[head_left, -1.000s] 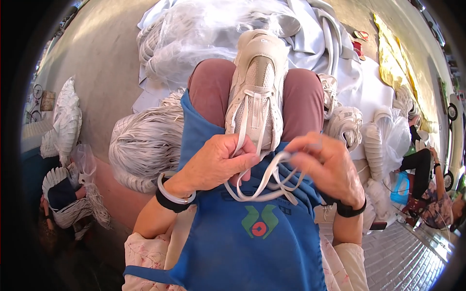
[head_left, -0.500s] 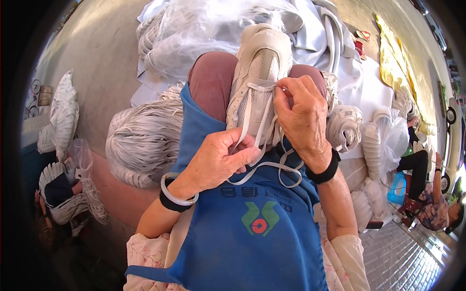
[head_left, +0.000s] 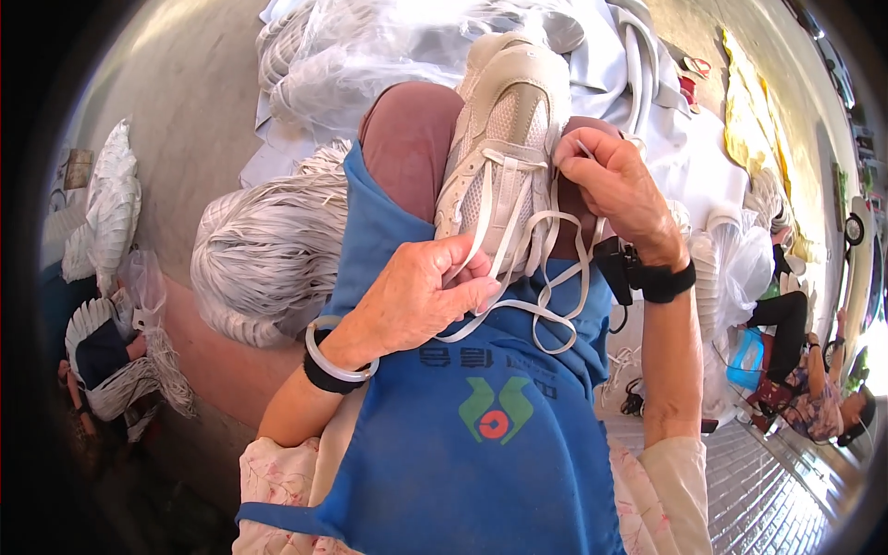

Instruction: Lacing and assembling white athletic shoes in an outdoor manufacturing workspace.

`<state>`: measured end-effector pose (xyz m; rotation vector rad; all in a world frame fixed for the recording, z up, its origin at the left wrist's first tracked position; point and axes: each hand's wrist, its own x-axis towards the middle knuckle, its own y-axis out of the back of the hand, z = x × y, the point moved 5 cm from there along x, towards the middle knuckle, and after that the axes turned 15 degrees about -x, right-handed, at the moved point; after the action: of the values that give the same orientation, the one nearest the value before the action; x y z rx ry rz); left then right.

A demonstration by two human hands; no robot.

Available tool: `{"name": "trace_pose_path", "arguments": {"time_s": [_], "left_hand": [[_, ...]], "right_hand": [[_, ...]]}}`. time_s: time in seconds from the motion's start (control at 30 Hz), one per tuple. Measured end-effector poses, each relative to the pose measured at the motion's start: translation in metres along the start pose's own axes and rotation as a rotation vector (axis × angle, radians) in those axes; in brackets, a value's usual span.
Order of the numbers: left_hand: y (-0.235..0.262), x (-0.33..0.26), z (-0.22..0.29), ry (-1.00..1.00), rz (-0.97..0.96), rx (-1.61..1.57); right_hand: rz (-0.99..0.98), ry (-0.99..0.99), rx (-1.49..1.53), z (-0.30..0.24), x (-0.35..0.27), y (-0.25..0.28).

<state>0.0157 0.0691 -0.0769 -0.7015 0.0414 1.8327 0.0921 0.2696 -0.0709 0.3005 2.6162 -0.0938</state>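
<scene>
A pale beige and white sneaker [head_left: 472, 129] lies lengthwise on my lap between my knees. Its white shoelace [head_left: 486, 202] passes through one row of eyelets, and the loose lengths loop over my apron. My left hand [head_left: 430, 294] is closed in a pinch on lace strands just below the shoe's opening. Beside the shoe's right edge, my right hand [head_left: 615, 190] pinches the lace between thumb and forefinger, with a short tip showing above the fingers.
A large bundle of white laces [head_left: 268, 250] lies by my left knee. Plastic-wrapped goods [head_left: 370, 55] are piled beyond the shoe on pale sheeting. A blue apron [head_left: 435, 435] covers my lap. Another person [head_left: 819, 398] sits at the far right, near a yellow cloth [head_left: 754, 120].
My right hand has moved right, away from the shoe's edge, drawing lace with it. A lace loop now stands beside the shoe. My left hand keeps its pinch nearly in place.
</scene>
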Motion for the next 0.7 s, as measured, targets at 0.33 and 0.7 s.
{"name": "trace_pose_path", "arguments": {"time_s": [0.33, 0.7], "left_hand": [[-0.001, 0.000, -0.001, -0.025, 0.007, 0.036], [-0.001, 0.000, -0.001, -0.043, 0.019, 0.068]], "right_hand": [[0.748, 0.307, -0.592, 0.002, -0.017, -0.026], [0.999, 0.481, -0.895, -0.017, -0.020, -0.046]]}}
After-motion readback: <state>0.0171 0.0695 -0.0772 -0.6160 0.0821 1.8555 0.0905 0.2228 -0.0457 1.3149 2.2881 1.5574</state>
